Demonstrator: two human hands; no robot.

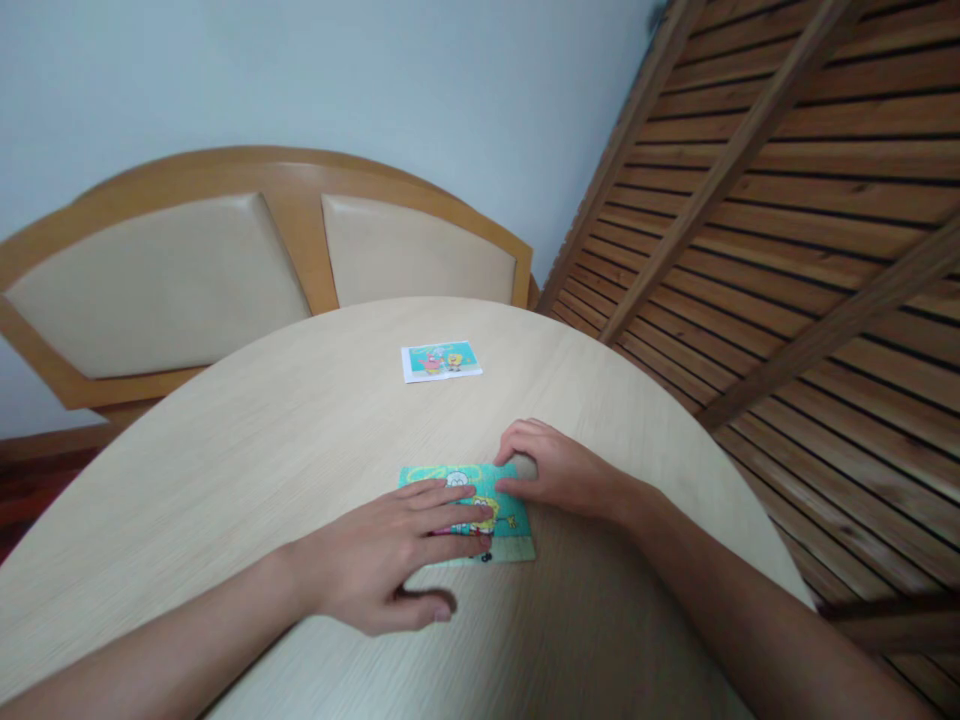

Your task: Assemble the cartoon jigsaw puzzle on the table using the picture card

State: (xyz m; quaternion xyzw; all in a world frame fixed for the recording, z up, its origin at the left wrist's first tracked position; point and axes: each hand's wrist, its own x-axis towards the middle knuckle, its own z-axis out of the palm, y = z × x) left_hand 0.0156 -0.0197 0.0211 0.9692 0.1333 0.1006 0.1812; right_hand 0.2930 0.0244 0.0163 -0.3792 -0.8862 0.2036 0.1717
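Note:
A jigsaw puzzle [517, 548] with a teal cartoon picture, thin lines between its pieces, lies flat on the table. My left hand [390, 545] rests palm down over its left and middle part, fingers stretched out and thumb apart, hiding much of the picture. At the puzzle's upper right corner is my right hand [559, 468], its fingers curled. The thumb and index fingertip take that corner between them, a small gap showing between the two tips. Farther back on the table lies a small picture sheet [444, 360] with similar cartoon figures on teal and a white margin.
The round pale wooden table [300, 430] has a curved edge on the far side. Behind it stands a wooden bench back [292, 210] with cream padded panels, against a pale wall [375, 80]. A slatted wooden screen [787, 230] rises along the right.

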